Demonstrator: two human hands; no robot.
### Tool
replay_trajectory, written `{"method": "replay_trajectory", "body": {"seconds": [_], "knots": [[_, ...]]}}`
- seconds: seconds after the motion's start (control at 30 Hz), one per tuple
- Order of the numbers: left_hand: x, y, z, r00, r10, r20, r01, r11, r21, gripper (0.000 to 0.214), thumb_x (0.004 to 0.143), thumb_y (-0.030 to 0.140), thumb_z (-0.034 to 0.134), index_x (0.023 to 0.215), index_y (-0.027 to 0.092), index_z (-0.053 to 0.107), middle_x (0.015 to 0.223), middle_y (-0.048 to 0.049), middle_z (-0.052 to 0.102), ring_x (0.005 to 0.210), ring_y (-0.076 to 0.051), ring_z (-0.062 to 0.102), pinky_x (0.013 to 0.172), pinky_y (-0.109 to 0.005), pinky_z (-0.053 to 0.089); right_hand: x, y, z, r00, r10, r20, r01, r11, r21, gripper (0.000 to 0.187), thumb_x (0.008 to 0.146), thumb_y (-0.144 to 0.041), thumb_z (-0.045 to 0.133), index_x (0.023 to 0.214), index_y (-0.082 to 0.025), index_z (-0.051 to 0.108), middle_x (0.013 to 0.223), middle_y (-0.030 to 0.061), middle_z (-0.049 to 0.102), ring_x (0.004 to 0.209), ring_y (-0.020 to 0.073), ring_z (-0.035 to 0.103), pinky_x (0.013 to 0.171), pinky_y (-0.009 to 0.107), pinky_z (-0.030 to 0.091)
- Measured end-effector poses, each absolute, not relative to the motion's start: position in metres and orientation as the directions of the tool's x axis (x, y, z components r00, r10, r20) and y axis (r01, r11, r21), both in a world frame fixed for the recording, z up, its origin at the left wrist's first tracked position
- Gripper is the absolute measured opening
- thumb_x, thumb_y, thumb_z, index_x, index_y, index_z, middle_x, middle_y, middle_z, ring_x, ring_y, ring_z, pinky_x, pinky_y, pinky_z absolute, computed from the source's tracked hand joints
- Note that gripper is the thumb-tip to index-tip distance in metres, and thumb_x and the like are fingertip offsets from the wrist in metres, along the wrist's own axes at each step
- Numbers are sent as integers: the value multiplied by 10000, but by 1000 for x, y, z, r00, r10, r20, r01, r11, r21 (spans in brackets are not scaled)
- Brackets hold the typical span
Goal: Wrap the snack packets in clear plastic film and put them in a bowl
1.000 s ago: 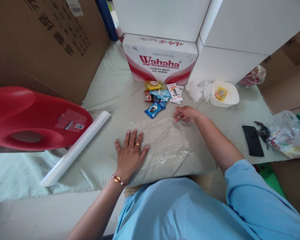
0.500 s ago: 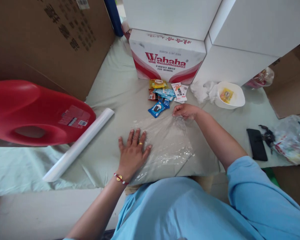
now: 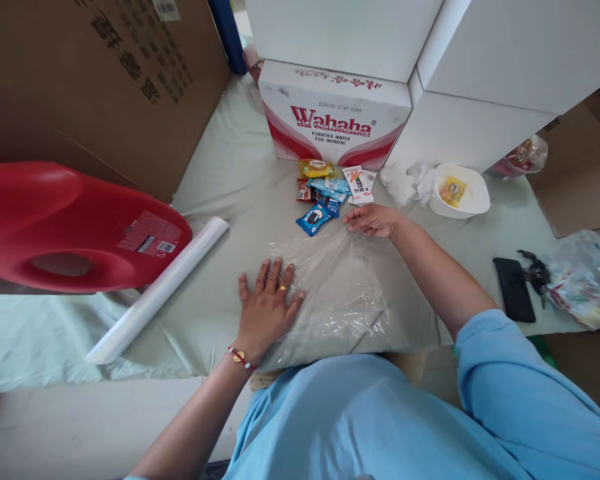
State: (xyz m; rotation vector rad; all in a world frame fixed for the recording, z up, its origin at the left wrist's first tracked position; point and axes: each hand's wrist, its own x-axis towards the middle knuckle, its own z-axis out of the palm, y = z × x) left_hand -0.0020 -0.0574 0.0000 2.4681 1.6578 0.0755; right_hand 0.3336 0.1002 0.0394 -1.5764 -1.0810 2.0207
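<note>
A clear sheet of plastic film, wrinkled and shiny, lies on the cloth-covered table in front of me. My left hand rests flat with fingers spread on the film's left edge. At the film's top right edge is my right hand, its fingers loosely stretched and apart, close above or touching the film. Just beyond it sit several small snack packets: a blue packet, a light blue one, a yellow one and a white one.
A white plastic roll lies beside a red jug on the left. Behind the packets stands a white-and-red water carton. Rightward are a white bowl, a black phone and a plastic bag. A large cardboard box rises at back left.
My right hand's fingers have loosened from a pinch on the film's edge, and the film there lies flatter. My left hand stays almost in place.
</note>
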Motion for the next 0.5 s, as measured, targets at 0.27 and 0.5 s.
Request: {"method": "replay_trajectory", "body": {"seconds": [0.27,0.5], "knots": [[1,-56,4,384,920,-80,911,-363,194,647,1071,506,367,1679,285,343,1761,-108,304,1642,-365,236,1279,-739,-8,358,100,40,-206,794,-572,-8,-586,-810,336,734,-121,887,907,-200,611,600,-114,428,458,25,274,412,157,200],[0,-56,4,377,922,-84,918,-360,169,643,1075,508,344,1670,265,363,1763,-105,297,1644,-349,228,1281,-733,-7,344,86,41,-186,792,-581,244,-536,-808,301,806,-293,886,964,-194,650,810,-5,679,474,27,300,397,181,164]]}}
